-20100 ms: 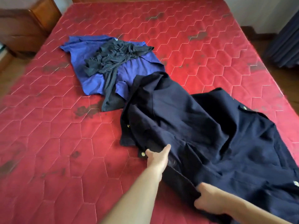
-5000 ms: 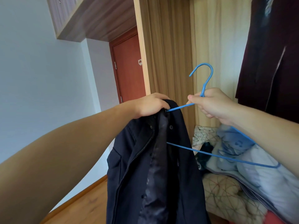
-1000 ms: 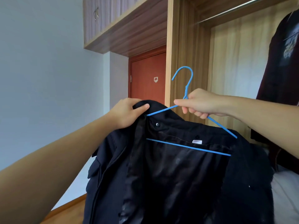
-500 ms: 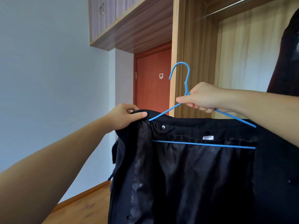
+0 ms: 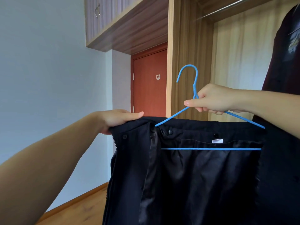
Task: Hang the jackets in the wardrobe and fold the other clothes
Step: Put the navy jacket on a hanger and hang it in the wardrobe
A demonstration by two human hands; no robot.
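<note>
A navy jacket (image 5: 203, 176) hangs open in front of me, its shiny black lining facing me. A blue wire hanger (image 5: 194, 82) sits inside it, both ends tucked into the shoulders and the bottom bar crossing the lining. My right hand (image 5: 212, 99) grips the hanger's neck just under the hook. My left hand (image 5: 116, 119) holds the jacket's left shoulder edge, fingers over the top of the fabric. The open wardrobe (image 5: 186, 54) stands straight ahead with its metal rail (image 5: 227, 7) at the upper right.
A dark maroon garment (image 5: 285, 54) hangs on the rail at the far right. An overhead cupboard (image 5: 113, 18) juts out at the upper left. A red-brown door (image 5: 149, 82) stands behind, a pale wall to the left and wooden floor (image 5: 81, 208) below.
Over the last second the jacket has spread wider across the hanger and both shoulders now sit on it. My left hand has slid left along the shoulder edge.
</note>
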